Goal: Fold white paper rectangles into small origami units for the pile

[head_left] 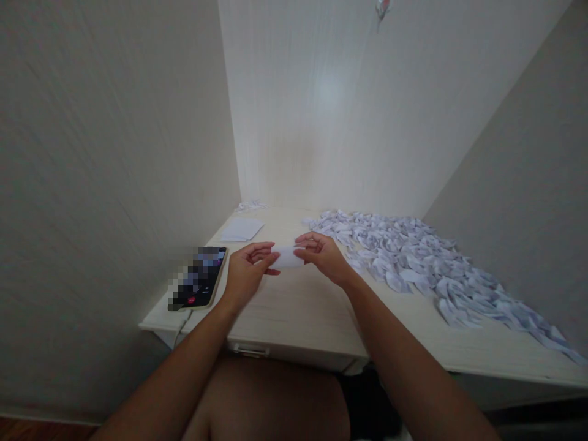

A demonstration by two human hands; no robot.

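Between my two hands, above the middle of the desk, is a small white piece of paper [287, 256], its long side running left to right. My left hand [250, 267] pinches its left end with thumb on top and fingers behind. At the right end my right hand [324, 254] grips it the same way, the thumb pressed on the near face. Whether the paper is folded or a single layer I cannot tell. Farther back on the left lies a flat stack of white paper [242, 229].
A large heap of crumpled or folded white paper pieces [399, 251] spreads over the right side of the desk [294, 312]. A phone [202, 278] with a lit, partly blurred screen lies at the left edge, a cable [182, 327] near it. Walls enclose three sides.
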